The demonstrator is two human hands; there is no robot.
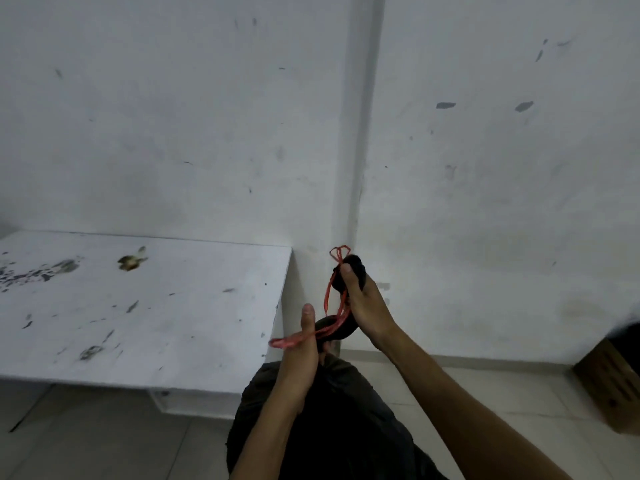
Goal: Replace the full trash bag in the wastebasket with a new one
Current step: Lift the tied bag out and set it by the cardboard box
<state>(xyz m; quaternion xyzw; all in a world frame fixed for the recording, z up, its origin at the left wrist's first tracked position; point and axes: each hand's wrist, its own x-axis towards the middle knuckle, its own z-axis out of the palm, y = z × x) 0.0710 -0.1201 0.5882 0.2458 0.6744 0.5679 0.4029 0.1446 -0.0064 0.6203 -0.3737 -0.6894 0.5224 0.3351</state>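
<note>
Red plastic drawstring (331, 308) is being pulled by the left hand (300, 348); right hand (362, 303), at 1 o'clock, is gripping the soft, limp black plastic trash bag (329, 427) neck.

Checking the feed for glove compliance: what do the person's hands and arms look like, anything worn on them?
Nothing is worn. The left hand and right hand are bare, with no gloves, rings or watch visible. Both forearms are bare to the bottom edge of the picture, with no sleeves in view.
</note>
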